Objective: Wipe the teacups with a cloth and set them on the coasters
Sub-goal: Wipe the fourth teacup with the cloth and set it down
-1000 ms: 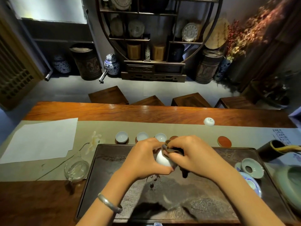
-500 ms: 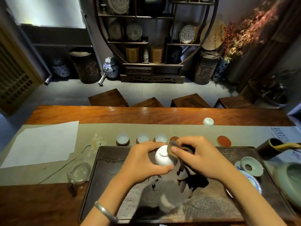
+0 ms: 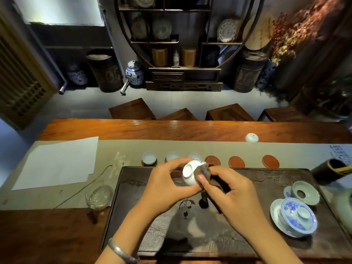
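Above the dark carved stone tea tray (image 3: 266,235), a left hand (image 3: 165,185) curls its grip around a small white porcelain teacup (image 3: 190,173) tipped on its side, foot toward the camera, apparently to expose the wall to the dark brown cloth (image 3: 206,173) pinched in the right hand (image 3: 232,195). Just beyond the tray's far edge, three white cups sit on coasters, the nearest empty round red-brown coaster (image 3: 212,160) right of them; a blue-and-white lidded gaiwan (image 3: 297,216) stands at the tray's right, clear of that path.
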